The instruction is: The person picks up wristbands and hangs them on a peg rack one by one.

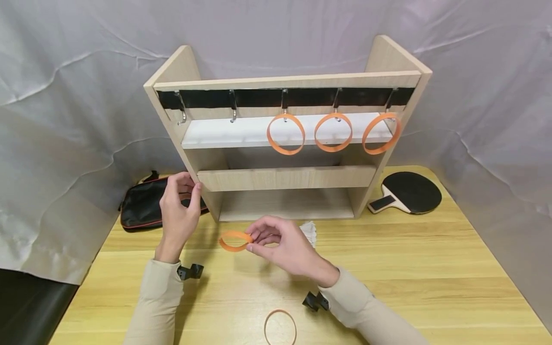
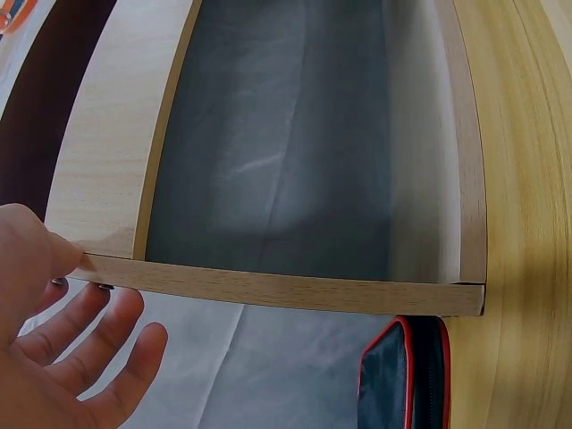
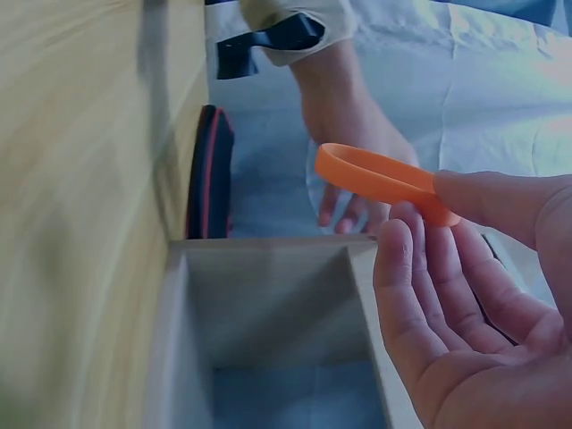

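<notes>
My right hand pinches an orange wristband between thumb and fingers, above the table in front of the shelf. In the right wrist view the wristband lies nearly flat, with the thumb on its near end. My left hand grips the left side panel of the wooden shelf, thumb on the front edge and fingers around the outer side. Three orange wristbands hang from the three right-hand hooks of the row. Another thin orange band lies on the table near the front.
Metal hooks line a black strip along the shelf top. A black case with red piping lies left of the shelf. To the right rests a table tennis paddle. A white fringed item is partly hidden behind my right hand.
</notes>
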`<state>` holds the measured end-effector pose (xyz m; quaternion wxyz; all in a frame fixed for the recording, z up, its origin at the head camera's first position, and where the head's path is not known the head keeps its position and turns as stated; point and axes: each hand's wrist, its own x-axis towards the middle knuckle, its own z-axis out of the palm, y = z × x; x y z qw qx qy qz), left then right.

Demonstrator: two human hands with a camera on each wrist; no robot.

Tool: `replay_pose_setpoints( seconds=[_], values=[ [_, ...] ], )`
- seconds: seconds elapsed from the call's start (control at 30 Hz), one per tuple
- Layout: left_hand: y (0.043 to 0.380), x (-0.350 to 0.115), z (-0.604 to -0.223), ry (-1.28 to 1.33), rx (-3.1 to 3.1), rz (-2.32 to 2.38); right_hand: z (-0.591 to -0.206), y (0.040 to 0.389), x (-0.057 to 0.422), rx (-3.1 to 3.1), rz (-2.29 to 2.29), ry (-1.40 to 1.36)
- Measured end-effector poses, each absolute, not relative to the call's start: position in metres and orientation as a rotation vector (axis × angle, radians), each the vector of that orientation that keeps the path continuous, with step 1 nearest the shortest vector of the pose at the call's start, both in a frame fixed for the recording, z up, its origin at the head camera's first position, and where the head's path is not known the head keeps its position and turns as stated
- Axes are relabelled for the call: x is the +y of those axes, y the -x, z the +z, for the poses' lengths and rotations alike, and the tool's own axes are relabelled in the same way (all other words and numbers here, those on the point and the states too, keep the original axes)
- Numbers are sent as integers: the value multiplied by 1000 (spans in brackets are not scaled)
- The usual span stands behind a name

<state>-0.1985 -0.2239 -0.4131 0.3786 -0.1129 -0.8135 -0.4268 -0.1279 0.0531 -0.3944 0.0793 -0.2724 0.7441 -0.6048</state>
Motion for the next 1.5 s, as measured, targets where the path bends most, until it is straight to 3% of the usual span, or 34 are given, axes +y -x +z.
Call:
replay_pose_setpoints(
  seconds=[1.5],
  values=[
    [199,-224,-414,296,-2080,-1082,-319,144,36,2238,-2181,1062]
  ],
)
